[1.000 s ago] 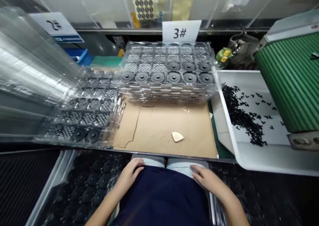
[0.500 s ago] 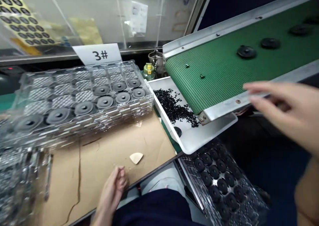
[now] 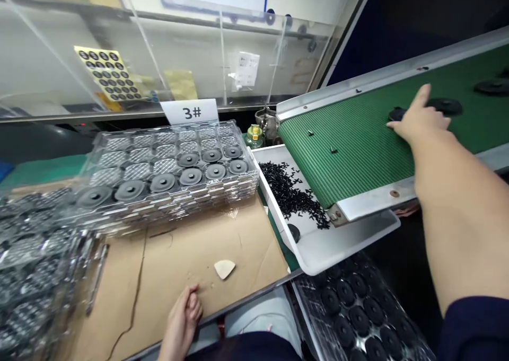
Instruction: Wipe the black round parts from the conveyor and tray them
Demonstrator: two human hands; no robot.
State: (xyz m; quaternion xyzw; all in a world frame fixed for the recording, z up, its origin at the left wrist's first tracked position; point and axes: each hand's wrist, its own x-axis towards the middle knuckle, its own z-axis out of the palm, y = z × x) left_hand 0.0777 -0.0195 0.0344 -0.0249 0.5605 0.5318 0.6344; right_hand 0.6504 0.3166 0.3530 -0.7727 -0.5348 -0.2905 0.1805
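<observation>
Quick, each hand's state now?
Left hand: curled shut, contents hidden.
Right hand: at a round black disc on the green ribbed belt; grip can't be told.

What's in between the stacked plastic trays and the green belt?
Between trays and belt, the head view shows a white tub holding small black pieces and a black disc, with a small bottle behind.

A "3#" card (image 3: 190, 112) up front, papers on the clear panel (image 3: 202, 53) behind!
And there's the sticker sheet (image 3: 109, 75), rows of dark ovals on yellow, over at the left; a plain yellow sheet (image 3: 181, 85) next, then a small white notice (image 3: 246, 70). Just right of the card, a greenish bottle (image 3: 254, 137) with a yellow top! Down front, a pale, rounded-triangular piece (image 3: 225, 269) lies flat on the creased brown cardboard (image 3: 178, 265).
</observation>
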